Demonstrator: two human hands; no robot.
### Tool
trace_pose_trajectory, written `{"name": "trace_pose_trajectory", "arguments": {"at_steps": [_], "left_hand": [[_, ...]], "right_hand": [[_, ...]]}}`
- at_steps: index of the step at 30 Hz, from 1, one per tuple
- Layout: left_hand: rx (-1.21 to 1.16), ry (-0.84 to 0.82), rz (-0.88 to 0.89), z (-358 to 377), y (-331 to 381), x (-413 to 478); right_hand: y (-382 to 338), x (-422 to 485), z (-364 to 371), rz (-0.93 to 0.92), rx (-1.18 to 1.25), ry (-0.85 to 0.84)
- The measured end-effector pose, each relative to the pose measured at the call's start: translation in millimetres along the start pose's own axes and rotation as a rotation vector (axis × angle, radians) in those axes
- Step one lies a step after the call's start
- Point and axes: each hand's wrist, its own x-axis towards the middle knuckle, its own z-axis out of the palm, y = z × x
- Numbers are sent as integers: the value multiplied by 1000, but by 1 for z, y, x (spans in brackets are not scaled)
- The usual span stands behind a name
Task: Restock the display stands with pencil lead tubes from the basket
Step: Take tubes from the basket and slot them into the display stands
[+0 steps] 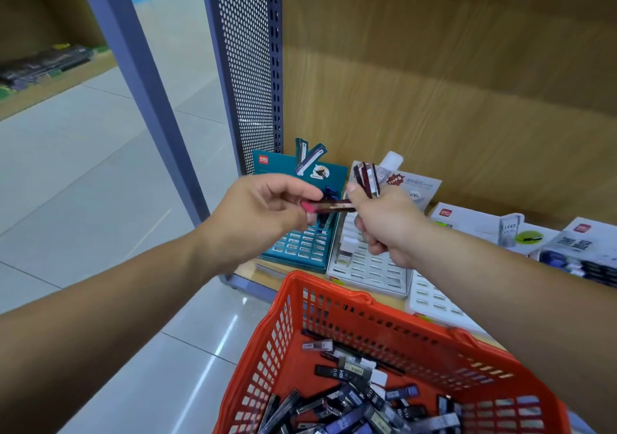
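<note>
Just the head cam here, looking down at both hands over the left end of a wooden shelf (245, 270).

The left hand (263, 211) has its grip pinched on the pink end of a single pink-capped tube (330, 206), which lies roughly level in the air. Its dark end reaches over to the thumb side of the right hand (387, 230). Can't tell if the right fingers have hold of that one too. The right hand's grip is wrapped round a bundle of tubes (367, 176) that stick up out of the fist like a fan.

Both hands hang above the stands, not touching them. The teal stand (293, 250) sits at the shelf's front-left corner, right up against the perforated side panel (247, 66), so it's boxed in on that side. The white stand (370, 268) is just beside it on the right, edges about touching, with another slotted tray (434, 300) partly hidden under the right forearm. Boxes (474, 221) line the shelf farther right.

The wooden back wall (434, 66) rises behind the stands, with plenty of air above them. The red basket (334, 295) sits in front of and below the shelf's front edge, its far rim close to that edge, with loose tubes (350, 397) piled in the bottom. Off the shelf's left end, floor tiles (100, 200) run wide.
</note>
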Motion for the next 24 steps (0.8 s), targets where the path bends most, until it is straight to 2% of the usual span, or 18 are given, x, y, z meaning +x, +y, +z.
{"name": "trace_pose_trajectory", "arguments": {"at_steps": [5, 9, 13, 16, 24], "left_hand": [[121, -62, 107, -12, 9, 16], [129, 71, 107, -24, -3, 36], [336, 190, 97, -20, -25, 52], [442, 239, 140, -7, -40, 61], [626, 84, 175, 1, -69, 78]], "right_hand": [[-7, 7, 8, 174, 114, -114], [-10, 17, 0, 54, -17, -88], [0, 19, -13, 30, 101, -255], [13, 20, -16, -34, 126, -248], [35, 21, -17, -56, 172, -186]]}}
